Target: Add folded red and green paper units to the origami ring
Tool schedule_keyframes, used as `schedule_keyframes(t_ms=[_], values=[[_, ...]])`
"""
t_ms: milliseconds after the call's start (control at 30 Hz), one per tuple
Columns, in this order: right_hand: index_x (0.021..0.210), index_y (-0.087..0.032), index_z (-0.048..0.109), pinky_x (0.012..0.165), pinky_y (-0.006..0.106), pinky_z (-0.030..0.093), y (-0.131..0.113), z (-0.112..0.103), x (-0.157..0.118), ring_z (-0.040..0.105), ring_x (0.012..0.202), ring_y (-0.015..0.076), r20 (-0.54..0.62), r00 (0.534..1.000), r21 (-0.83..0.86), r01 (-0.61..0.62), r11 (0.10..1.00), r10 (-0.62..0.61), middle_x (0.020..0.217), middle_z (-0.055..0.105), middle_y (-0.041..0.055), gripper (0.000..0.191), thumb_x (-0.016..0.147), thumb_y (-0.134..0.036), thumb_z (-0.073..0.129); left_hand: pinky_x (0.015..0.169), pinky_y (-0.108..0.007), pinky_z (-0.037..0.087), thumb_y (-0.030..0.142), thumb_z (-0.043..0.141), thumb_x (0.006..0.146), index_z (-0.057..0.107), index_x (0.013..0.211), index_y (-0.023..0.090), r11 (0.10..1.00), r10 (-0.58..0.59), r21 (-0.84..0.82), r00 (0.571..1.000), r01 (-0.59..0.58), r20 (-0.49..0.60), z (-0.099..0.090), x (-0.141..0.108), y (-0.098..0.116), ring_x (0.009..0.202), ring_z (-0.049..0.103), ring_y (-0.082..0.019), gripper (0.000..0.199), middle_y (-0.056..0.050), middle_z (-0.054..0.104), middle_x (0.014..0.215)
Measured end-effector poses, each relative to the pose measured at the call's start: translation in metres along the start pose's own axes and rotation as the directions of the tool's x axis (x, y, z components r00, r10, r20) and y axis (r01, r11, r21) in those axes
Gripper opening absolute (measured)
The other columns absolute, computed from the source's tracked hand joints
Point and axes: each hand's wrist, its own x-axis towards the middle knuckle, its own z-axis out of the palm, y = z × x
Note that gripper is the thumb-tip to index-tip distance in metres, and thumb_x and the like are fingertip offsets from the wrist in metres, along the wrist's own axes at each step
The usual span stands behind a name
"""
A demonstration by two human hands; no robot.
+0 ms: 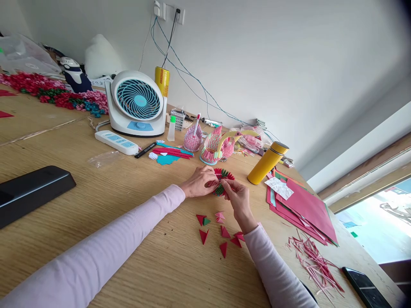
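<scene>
A round piece of folded red and green paper [224, 173] stands on the wooden table between my hands. My left hand [201, 182] has its fingers closed on the left edge of it. On the near right side, my right hand [236, 194] pinches at the piece, with thumb and forefinger together; whether a small paper unit is between them is hidden. Loose folded triangles lie just in front: red ones [203, 236], a green one [206, 221] and a pink one [220, 217].
Beyond my hands stand folded paper swans [213, 147] and a yellow bottle [268, 163]. A white fan [138, 100] and a power strip [117, 142] are at the back left. To the right lie red paper sheets [308, 205], paper strips [316, 261] and a phone [366, 286].
</scene>
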Motion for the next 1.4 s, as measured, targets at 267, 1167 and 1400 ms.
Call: schedule_keyframes(t_ms=[267,1167,1400], values=[[0.088,-0.014,0.077,0.041,0.022,0.035,0.012,-0.004,0.002,0.046,0.042,0.0091,0.035,0.997,-0.16,0.074,0.984,-0.069,0.055,0.061,0.0001,0.043,0.075,-0.054,0.071,0.096,-0.039,0.042,0.022,0.064,0.084,0.068,0.087,0.021,1.0,-0.016,-0.024,1.0,0.016,0.01,0.003,-0.001,-0.003,0.113,0.054,-0.024,0.006,-0.003,0.071,0.093],[0.088,-0.025,0.077,0.054,0.026,0.045,-0.005,-0.012,0.001,0.064,0.053,0.0174,0.156,0.981,-0.682,0.192,0.706,-0.117,0.052,0.065,-0.0019,0.018,0.083,-0.037,0.064,0.094,-0.037,0.047,0.011,0.062,0.073,0.059,0.095,0.019,0.992,-0.04,-0.122,0.998,0.045,0.038,-0.003,0.0,0.002,0.108,0.054,-0.025,0.024,-0.007,0.06,0.099],[0.09,-0.026,0.076,0.053,0.025,0.045,-0.002,-0.01,0.001,0.065,0.056,0.0171,0.164,0.982,-0.723,0.181,0.667,-0.089,0.064,0.07,-0.0002,0.018,0.085,-0.036,0.062,0.093,-0.037,0.047,0.01,0.061,0.073,0.057,0.093,0.019,0.992,-0.008,-0.126,0.999,0.013,0.044,-0.002,0.0,0.001,0.109,0.052,-0.025,0.023,-0.005,0.06,0.094]])
